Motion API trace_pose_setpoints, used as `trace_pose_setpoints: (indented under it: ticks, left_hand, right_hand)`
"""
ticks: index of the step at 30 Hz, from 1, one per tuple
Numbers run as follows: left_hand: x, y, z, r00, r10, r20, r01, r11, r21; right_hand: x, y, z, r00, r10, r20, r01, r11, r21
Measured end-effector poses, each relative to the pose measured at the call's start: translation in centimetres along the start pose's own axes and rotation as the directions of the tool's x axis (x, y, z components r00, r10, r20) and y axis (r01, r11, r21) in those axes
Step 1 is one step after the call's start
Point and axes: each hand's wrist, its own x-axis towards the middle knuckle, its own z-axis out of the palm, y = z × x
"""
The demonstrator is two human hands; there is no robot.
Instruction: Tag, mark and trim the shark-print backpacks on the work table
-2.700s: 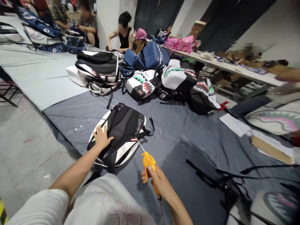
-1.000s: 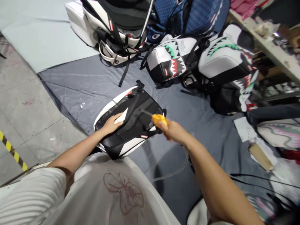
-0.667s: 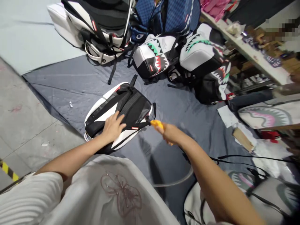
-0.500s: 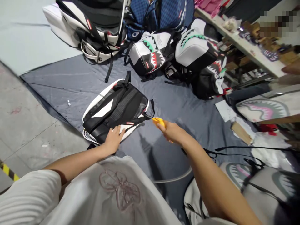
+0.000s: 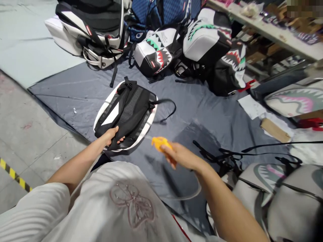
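A black and white backpack (image 5: 136, 104) lies on the grey cloth with its straps facing up. My left hand (image 5: 112, 137) is closed on a black strap near the end of the bag closest to me. My right hand (image 5: 176, 155) grips an orange air gun (image 5: 160, 144) with a thin nozzle. The nozzle points at the bag's white right edge; whether it touches is too blurred to tell. A clear hose (image 5: 194, 194) curves below my right wrist. One loose strap (image 5: 174, 105) loops out from the bag's far right side.
Several backpacks stand along the back, among them a black and white one (image 5: 96, 27) and shark-mouth ones (image 5: 153, 50). Grey shark-mouth bags (image 5: 252, 191) sit at the lower right, near black straps (image 5: 209, 154) and papers (image 5: 252, 106). A cluttered shelf (image 5: 277, 30) stands at the upper right.
My left hand has gone from resting on the bag's edge to holding a strap. The air gun has moved left and nearer me. The side strap has swung outward, and the view has shifted.
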Motion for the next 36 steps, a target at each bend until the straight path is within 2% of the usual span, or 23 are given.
trace_pose_setpoints:
  ticks: [2,3,5,6,7,9,10,12,14,16,17,19,21,22,25,28,32,36]
  left_hand:
    - [-0.4,-0.7,0.2,0.996,0.061,-0.059,-0.051,0.985,0.168]
    - [-0.9,-1.1,0.7,0.987,0.137,-0.085,-0.108,0.952,0.286]
    - [-1.9,-2.1,2.2,0.949,0.301,-0.091,-0.230,0.863,0.450]
    - [-2.3,-2.5,3.1,0.926,0.371,-0.072,-0.283,0.807,0.519]
    - [-2.7,-2.9,4.0,0.905,0.423,-0.043,-0.323,0.751,0.576]
    - [-3.0,-3.4,5.5,0.880,0.474,0.018,-0.368,0.659,0.656]
    - [-3.0,-3.3,6.0,0.878,0.477,0.046,-0.377,0.628,0.681]
    - [-2.7,-2.6,6.0,0.882,0.462,0.094,-0.387,0.596,0.703]
    - [-2.4,-1.0,4.5,0.881,0.453,0.136,-0.411,0.591,0.694]
    - [-2.3,1.1,1.7,0.863,0.487,0.135,-0.446,0.607,0.658]
    - [-2.2,2.1,0.0,0.853,0.517,0.065,-0.448,0.665,0.598]
    - [-1.8,3.8,-3.5,0.847,0.503,-0.172,-0.405,0.820,0.405]
    - [-1.0,4.8,-6.4,0.870,0.348,-0.350,-0.304,0.936,0.176]
    - [-0.5,5.0,-7.4,0.892,0.258,-0.371,-0.240,0.966,0.096]
    - [1.1,5.2,-8.9,0.951,0.051,-0.306,-0.068,0.997,-0.047]
    - [1.9,5.1,-9.4,0.973,-0.051,-0.225,0.010,0.984,-0.179]
    - [1.3,4.5,-10.5,0.991,-0.092,-0.101,0.058,0.953,-0.297]
    - [0.9,3.6,-10.7,0.990,-0.132,0.057,0.143,0.930,-0.339]
  right_hand:
    - [0.4,-0.1,-0.2,0.972,0.049,-0.231,-0.066,0.995,-0.070]
    - [0.7,-0.2,-0.4,0.966,0.043,-0.254,-0.070,0.993,-0.098]
    - [1.2,-0.5,-0.8,0.983,0.007,-0.182,-0.032,0.990,-0.139]
    - [1.4,-0.7,-0.9,0.983,0.008,-0.185,-0.039,0.985,-0.167]
    - [1.6,-0.9,-1.0,0.969,0.032,-0.246,-0.086,0.974,-0.210]
    - [1.6,-1.1,-1.0,0.916,0.090,-0.391,-0.218,0.930,-0.296]
    - [1.5,-1.1,-0.8,0.915,0.101,-0.391,-0.242,0.912,-0.331]
    - [0.8,-0.9,0.2,0.945,0.123,-0.302,-0.238,0.893,-0.381]
    - [0.0,-0.4,2.0,0.940,0.169,-0.297,-0.279,0.880,-0.385]
    - [-0.6,0.0,4.7,0.917,0.214,-0.336,-0.332,0.877,-0.348]
    - [-0.8,0.1,6.2,0.921,0.225,-0.317,-0.330,0.884,-0.330]
    - [-0.5,0.1,9.6,0.939,0.235,-0.250,-0.309,0.895,-0.320]
    - [0.4,-0.2,13.0,0.933,0.253,-0.255,-0.330,0.882,-0.335]
    - [1.0,-0.5,14.6,0.925,0.258,-0.280,-0.347,0.874,-0.340]
    - [3.2,-1.3,18.4,0.895,0.225,-0.384,-0.373,0.851,-0.370]
    - [4.9,-1.8,20.5,0.876,0.166,-0.453,-0.373,0.828,-0.418]
    - [6.1,-2.2,21.2,0.880,0.177,-0.442,-0.369,0.840,-0.398]
    - [8.2,-3.7,20.9,0.915,0.143,-0.377,-0.296,0.873,-0.388]
